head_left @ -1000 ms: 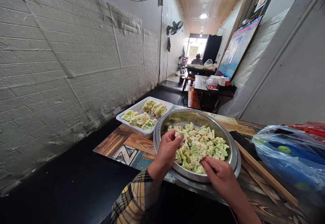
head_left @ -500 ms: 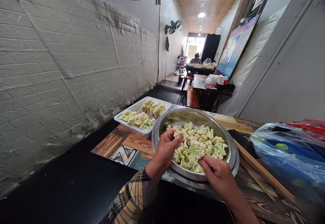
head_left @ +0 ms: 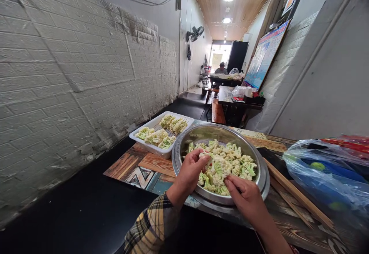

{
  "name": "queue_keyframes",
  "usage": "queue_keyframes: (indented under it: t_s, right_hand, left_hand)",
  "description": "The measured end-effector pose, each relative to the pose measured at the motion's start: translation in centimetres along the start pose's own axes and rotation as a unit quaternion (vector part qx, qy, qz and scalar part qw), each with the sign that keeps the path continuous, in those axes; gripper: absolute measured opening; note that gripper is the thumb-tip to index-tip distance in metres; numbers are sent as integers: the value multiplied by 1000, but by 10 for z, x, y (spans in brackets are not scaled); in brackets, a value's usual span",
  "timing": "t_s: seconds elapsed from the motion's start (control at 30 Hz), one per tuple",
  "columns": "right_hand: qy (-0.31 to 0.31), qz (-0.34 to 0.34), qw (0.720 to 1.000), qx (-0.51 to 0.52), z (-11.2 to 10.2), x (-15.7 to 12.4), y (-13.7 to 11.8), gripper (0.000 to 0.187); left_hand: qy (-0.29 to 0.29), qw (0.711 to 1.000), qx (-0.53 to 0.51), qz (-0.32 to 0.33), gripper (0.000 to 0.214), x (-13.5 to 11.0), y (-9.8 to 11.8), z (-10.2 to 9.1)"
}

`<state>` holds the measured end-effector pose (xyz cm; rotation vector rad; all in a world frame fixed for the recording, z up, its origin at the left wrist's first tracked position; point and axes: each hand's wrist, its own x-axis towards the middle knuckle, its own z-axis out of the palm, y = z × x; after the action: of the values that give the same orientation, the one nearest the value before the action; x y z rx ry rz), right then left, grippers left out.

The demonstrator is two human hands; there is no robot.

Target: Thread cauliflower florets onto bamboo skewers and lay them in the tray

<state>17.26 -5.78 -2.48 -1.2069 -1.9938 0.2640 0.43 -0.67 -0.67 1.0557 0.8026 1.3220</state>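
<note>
My left hand (head_left: 192, 167) is closed in a pinch round a pale cauliflower floret (head_left: 206, 155), held above the steel bowl (head_left: 178, 157). Loose cauliflower pieces (head_left: 230, 152), cream with green stems, fill much of that bowl. Over its near right side, my right hand (head_left: 245, 192) has thumb and fingers pressed together, the tips against the cauliflower. What they pinch is too small to make out. Behind the bowl on the left stands a white tray (head_left: 138, 138) with skewered cauliflower (head_left: 157, 136) in two groups.
Bare wooden skewers (head_left: 300, 192) lie right of the bowl on the patterned wooden tabletop (head_left: 127, 165). Farther right sits a clear plastic bag (head_left: 319, 173) with blue and green contents. A brick-pattern wall (head_left: 86, 73) runs along the left. A person (head_left: 221, 69) sits far back.
My left hand has shifted slightly right and down with the floret, which has turned a little. My right hand stays almost in place, still pinched. The view has shifted slightly.
</note>
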Motion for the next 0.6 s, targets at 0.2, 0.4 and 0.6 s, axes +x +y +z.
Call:
queue_keyframes:
  t_s: [0.2, 0.4, 0.6]
  right_hand:
    - [-4, 0, 1000, -4, -1, 0, -1, 37]
    - [-25, -3, 1000, 14, -1, 1, 1, 35]
    - [-16, 8, 999, 30, -2, 2, -1, 36]
  left_hand:
    - [17, 999, 25, 8, 28, 2, -5, -1]
    - [36, 999, 1, 6, 27, 3, -7, -2]
    - [25, 1000, -11, -2, 24, 2, -5, -1]
